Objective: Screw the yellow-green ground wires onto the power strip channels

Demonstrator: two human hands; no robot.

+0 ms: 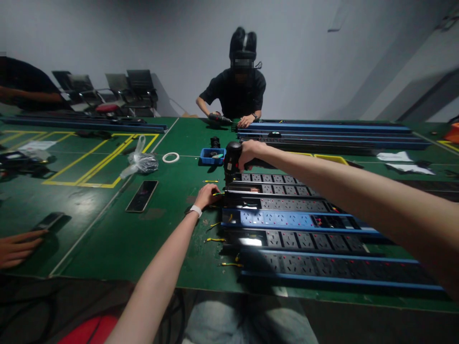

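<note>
My right hand (251, 152) is wrapped round a black power drill (233, 160). The drill points down at the left end of a power strip (283, 190) in the row. My left hand (208, 195) is closed at that same end, its fingertips pinching a short yellow-green wire (217, 194). Several black and blue power strips lie side by side on the green table, among them a blue strip (276, 219) and a nearer black strip (308, 240). Short yellow-green wires (215, 240) stick out from their left ends. The drill's tip is hidden.
Behind the drill sits a blue parts bin (208, 156). Left of it lie a tape roll (170, 157), a plastic bag (143, 162) and a phone (142, 196). A co-worker (234, 93) opposite holds another drill (219, 118). Another person's hand (19, 248) rests at the left.
</note>
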